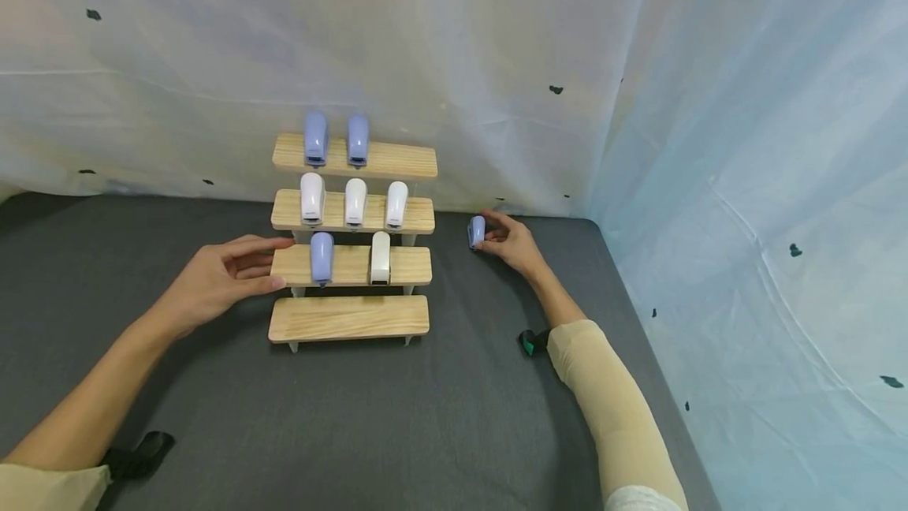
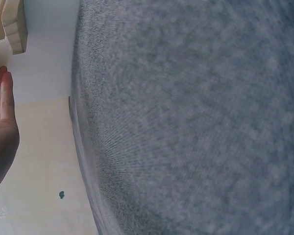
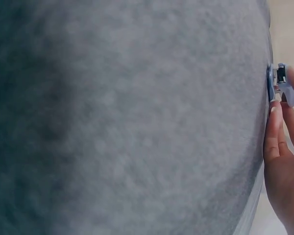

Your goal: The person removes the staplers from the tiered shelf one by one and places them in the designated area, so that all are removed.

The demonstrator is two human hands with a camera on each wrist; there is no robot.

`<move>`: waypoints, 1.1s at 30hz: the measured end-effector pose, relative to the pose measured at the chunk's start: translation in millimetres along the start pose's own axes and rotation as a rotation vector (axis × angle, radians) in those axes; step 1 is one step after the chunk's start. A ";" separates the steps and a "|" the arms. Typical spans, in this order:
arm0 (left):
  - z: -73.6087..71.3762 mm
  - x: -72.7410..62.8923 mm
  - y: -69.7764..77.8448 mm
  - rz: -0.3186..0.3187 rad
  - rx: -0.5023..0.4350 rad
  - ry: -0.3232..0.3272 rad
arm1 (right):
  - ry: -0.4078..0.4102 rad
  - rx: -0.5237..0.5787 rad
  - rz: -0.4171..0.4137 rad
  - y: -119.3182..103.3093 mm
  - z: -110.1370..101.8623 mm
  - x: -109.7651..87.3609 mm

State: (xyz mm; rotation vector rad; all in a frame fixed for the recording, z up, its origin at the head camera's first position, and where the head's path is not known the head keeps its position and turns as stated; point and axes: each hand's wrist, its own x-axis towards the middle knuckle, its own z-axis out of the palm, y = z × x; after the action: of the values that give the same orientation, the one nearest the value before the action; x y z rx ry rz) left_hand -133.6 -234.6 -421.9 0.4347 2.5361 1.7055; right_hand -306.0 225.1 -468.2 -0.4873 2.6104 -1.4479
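A stepped wooden display rack with several boards stands on the dark grey cloth. My left hand holds the left end of the second board from the front, thumb at its front edge and fingers at its back corner. In the left wrist view, the left fingers reach up beside the wood. Right of the rack, my right hand pinches a small purple-blue stapler between thumb and fingers, low over the cloth. In the right wrist view this stapler shows its base side-on, its upper part partly hidden by the thumb.
Two purple-blue staplers stand on the top board and three white ones below. The board at my left hand bears a purple-blue stapler and a white one. Pale sheeting hangs behind and at the right.
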 end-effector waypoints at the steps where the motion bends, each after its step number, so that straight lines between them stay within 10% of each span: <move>1: -0.1 0.3 -0.2 0.000 -0.001 -0.001 | 0.001 0.018 -0.006 0.1 -0.7 -0.4; 33: 1.2 1.7 -1.1 -0.016 -0.029 0.027 | 0.051 0.120 -0.201 -86.6 -18.7 -23.5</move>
State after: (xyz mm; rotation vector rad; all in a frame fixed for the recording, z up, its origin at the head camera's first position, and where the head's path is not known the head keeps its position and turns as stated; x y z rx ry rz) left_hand -135.2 -233.4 -423.2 0.3909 2.5221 1.7519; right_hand -269.4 205.4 -386.5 -0.7246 2.5553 -1.6866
